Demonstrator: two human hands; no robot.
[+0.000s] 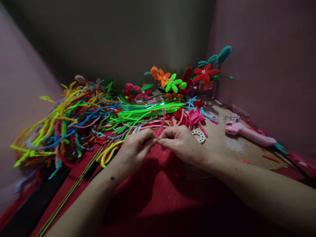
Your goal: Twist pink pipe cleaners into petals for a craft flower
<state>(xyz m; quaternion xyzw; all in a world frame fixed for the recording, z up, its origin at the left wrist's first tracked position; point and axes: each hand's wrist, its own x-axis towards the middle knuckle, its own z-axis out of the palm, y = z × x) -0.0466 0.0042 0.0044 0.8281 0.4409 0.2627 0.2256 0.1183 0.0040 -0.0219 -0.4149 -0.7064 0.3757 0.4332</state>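
Both of my hands meet over the red tabletop [158,194], fingertips pinched close together. A pink pipe cleaner [162,121] stands up from between them, its lower end hidden by my fingers. My left hand [138,146] grips it from the left, and my right hand [179,140] pinches it from the right. Just beyond my right hand lies a bundle of pink pipe cleaner pieces [195,118], with a white ring with holes [198,136] beside my wrist. Yellow-handled scissors [108,154] rest by my left hand, partly covered by it.
A big heap of mixed pipe cleaners [66,125] lies at left, and green pipe cleaners [148,111] in the middle. Pipe cleaner flowers [174,83] stand along the back. A pink glue gun [249,131] lies on cardboard [219,123] at right. Thin green sticks [71,191] stretch along the left.
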